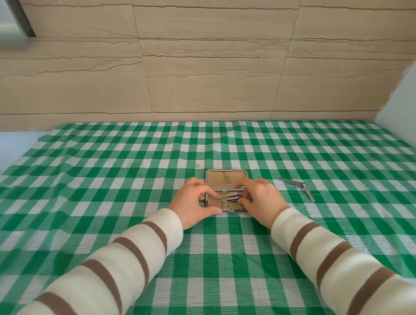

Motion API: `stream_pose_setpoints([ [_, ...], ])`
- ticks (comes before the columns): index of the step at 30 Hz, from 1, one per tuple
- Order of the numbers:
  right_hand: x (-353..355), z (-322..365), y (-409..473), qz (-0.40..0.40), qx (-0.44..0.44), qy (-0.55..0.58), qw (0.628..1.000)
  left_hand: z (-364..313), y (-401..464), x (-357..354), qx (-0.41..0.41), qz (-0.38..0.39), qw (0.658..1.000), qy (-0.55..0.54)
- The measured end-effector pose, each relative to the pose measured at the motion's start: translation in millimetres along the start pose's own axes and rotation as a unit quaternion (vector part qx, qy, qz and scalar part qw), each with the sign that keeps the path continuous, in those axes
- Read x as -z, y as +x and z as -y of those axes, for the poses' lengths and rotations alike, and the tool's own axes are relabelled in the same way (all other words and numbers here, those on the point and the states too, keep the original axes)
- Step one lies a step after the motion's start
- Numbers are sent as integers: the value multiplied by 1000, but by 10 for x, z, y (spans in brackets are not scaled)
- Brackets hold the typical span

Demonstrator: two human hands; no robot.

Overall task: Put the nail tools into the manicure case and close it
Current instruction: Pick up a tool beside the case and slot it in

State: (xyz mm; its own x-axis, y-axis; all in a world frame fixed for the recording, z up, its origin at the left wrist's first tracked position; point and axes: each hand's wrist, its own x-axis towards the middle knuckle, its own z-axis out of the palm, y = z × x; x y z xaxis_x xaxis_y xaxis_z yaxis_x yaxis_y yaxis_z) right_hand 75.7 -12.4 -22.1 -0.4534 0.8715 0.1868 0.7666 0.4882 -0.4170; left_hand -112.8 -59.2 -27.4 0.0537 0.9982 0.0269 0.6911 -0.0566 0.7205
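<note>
The small manicure case (225, 178) lies open on the green checked cloth, its tan lid half flat toward the wall. Silver clippers (235, 196) and other metal tools sit in the near half under tan straps. My left hand (195, 204) holds the case's left edge, thumb along the front rim, a fingertip on a thin metal tool. My right hand (262, 199) covers the right edge, its fingers touching the clippers. A second silver nail clipper (298, 185), its lever swung open, lies on the cloth to the right of the case, apart from both hands.
The table with the green and white checked cloth (130, 176) runs back to a beige tiled wall (209, 72). A white panel (408, 101) stands at the right edge. The cloth's left edge drops off near a pale surface.
</note>
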Motion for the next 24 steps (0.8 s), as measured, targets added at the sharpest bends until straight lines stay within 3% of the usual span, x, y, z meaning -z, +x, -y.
stream_pose_setpoints([
  [24, 27, -16, -1, 12, 6, 14, 1000, -20, 37, 19, -5, 14, 1000, 13],
])
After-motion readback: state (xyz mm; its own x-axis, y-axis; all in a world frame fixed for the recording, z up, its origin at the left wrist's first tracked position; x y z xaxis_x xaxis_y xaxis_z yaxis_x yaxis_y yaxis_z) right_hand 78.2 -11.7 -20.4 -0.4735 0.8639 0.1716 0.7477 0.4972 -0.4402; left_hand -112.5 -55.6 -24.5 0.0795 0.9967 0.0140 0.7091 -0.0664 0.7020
